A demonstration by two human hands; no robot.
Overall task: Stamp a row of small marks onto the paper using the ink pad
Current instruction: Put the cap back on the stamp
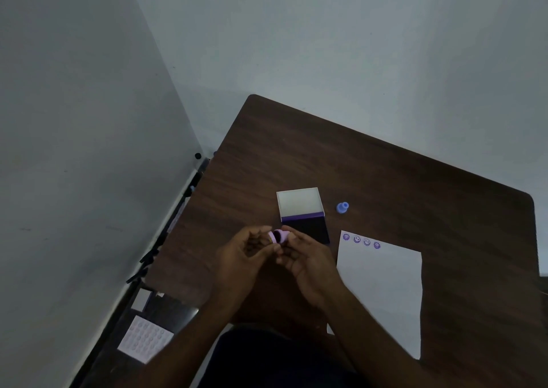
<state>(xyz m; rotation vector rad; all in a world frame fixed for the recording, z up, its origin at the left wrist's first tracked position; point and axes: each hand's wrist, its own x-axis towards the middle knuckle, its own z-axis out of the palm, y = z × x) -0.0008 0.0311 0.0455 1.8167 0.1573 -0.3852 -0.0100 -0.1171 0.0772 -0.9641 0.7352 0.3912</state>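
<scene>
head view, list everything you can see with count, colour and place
table: 1, dark brown wood, fills the right half
paper: 1, white, on the table at right
marks: 4, purple smiley faces, in a row along the paper's top edge
ink pad: 1, open, pale lid up, dark pad, left of the paper
blue stamp: 1, blue, on the table right of the ink pad
purple stamp: 1, lilac, held in front of the ink pad
sheet: 1, white with pale round shapes, lower left, off the table
left hand: fingers on the purple stamp
right hand: fingers on the purple stamp
</scene>
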